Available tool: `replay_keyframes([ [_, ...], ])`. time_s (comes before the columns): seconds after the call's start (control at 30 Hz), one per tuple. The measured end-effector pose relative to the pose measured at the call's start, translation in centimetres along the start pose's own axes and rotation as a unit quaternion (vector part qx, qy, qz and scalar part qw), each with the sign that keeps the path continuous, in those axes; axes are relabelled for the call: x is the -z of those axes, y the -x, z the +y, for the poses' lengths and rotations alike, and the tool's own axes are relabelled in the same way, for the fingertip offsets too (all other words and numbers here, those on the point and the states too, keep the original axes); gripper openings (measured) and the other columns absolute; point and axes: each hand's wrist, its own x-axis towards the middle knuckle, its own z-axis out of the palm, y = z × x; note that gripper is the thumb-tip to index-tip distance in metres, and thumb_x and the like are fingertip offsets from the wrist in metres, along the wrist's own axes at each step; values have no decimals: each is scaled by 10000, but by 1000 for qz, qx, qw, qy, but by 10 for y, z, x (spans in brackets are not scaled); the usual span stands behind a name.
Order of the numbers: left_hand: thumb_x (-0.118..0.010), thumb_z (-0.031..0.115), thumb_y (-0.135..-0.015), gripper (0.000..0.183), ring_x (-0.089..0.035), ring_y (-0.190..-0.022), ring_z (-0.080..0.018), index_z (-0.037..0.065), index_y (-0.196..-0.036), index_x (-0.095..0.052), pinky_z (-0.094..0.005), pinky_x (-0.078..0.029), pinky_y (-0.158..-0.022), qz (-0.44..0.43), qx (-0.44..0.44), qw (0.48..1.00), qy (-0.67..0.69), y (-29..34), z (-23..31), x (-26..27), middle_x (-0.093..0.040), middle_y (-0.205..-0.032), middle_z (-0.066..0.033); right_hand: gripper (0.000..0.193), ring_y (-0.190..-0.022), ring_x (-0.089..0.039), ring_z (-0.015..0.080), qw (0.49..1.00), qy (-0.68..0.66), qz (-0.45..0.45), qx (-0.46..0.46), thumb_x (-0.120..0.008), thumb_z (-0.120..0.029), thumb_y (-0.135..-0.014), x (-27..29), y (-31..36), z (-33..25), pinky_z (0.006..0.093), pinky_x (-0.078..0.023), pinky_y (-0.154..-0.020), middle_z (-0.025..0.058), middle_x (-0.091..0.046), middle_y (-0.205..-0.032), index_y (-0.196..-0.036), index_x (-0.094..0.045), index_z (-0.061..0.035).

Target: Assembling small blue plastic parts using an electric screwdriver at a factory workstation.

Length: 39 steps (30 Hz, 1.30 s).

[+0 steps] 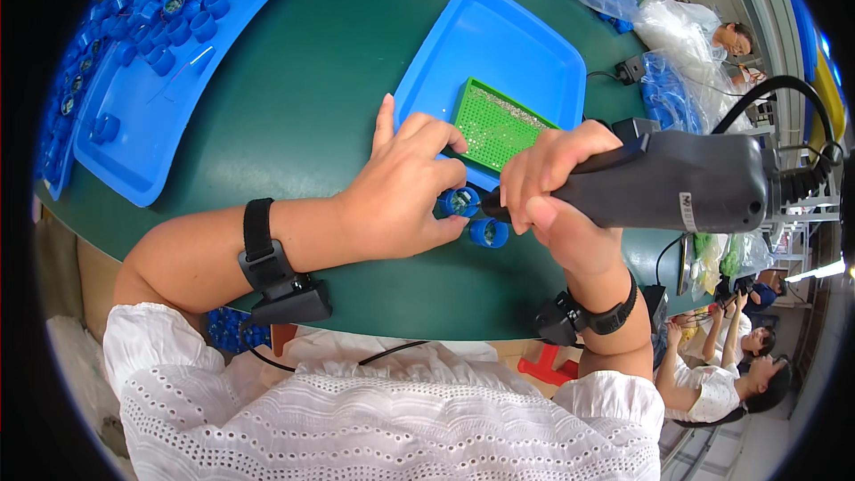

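Note:
My right hand is wrapped around a dark grey electric screwdriver, which lies almost level with its tip pointing left. That tip reaches the open mouth of a small round blue plastic cup with small parts inside. Thumb and fingers of my left hand close around this cup's left side, while the index finger sticks out. A second blue cup stands right beside it on the table, touched by neither hand. Just beyond, a green perforated tray holding many tiny metal pieces, probably screws, sits in a blue tray.
Blue trays on the left hold heaps of similar blue cups, some with wires. The table is green. Clear plastic bags lie at the far right. A black cable runs from the screwdriver. Other people sit to the right.

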Motion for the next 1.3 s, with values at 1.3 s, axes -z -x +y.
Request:
replay_keyframes([
  [1.3,-739,172,-592,237,-402,-1042,-326,59,-769,-628,-625,-245,-934,-20,-49,998,-31,-3,26,-5,-454,-1034,-133,227,-541,-525,104,984,25,151,93,-537,53,-734,38,-15,6,231,-450,-487,73,-546,-700,-956,-489,39],
])
